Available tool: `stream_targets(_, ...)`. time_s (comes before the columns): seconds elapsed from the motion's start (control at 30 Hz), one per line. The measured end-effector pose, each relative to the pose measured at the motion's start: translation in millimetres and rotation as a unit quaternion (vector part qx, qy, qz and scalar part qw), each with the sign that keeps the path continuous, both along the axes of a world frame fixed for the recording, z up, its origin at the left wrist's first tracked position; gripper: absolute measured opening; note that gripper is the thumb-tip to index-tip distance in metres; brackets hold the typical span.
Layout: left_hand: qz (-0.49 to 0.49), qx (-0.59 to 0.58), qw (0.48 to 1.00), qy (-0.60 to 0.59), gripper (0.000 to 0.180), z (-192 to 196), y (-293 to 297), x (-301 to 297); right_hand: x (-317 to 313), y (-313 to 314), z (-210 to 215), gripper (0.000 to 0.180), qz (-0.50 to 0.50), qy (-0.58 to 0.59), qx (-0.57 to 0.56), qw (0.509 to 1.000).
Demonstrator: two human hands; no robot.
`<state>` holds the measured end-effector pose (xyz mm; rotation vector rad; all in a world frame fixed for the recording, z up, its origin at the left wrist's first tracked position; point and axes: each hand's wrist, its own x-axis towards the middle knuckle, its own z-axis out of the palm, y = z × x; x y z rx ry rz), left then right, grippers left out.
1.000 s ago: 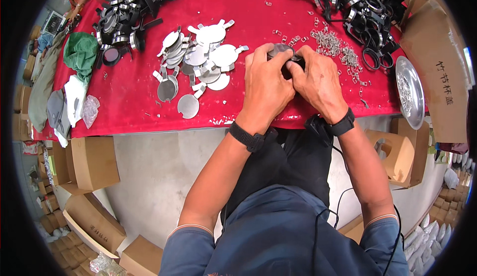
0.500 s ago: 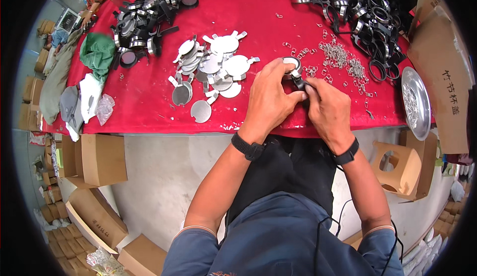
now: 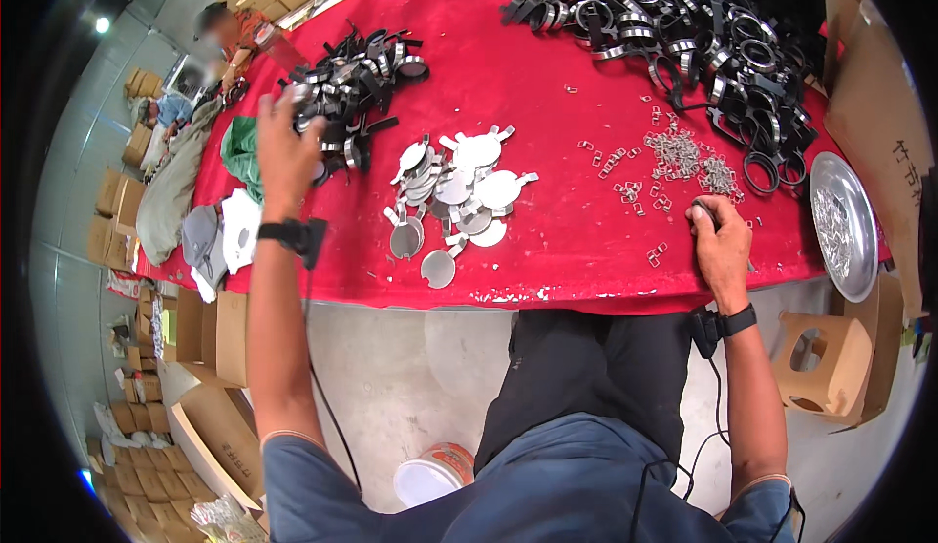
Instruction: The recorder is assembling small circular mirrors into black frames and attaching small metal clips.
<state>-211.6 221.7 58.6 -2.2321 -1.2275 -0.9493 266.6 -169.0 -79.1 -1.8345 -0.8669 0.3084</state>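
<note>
Left hand (image 3: 283,147) closed on a black-and-silver ring part (image 3: 305,104) — axis unclear — right hand (image 3: 721,245) fisted, contents hidden

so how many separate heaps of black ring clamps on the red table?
2. One heap of black ring-shaped clamps lies far left under the left hand; a larger heap sits far right. The frame edge may hide more.

You sit at a red-covered table (image 3: 547,279) on a grey concrete floor (image 3: 410,367), cardboard boxes (image 3: 210,323) stacked left.
</note>
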Motion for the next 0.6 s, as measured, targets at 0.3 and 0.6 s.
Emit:
stream_targets(0.3, -0.088, -0.012, 0.994, -0.059, 0.045, -24.9, 29.6, 132.1, -2.2, -6.1, 6.0, 0.016, -0.024, -0.050, -0.001, 0.998)
stream_targets(0.6, -0.313, -0.213, 0.923, -0.068, 0.066, -68.0, 9.4, 402.7, -13.6, -4.9, 15.7, 0.015, -0.027, -0.079, 0.052, 0.995)
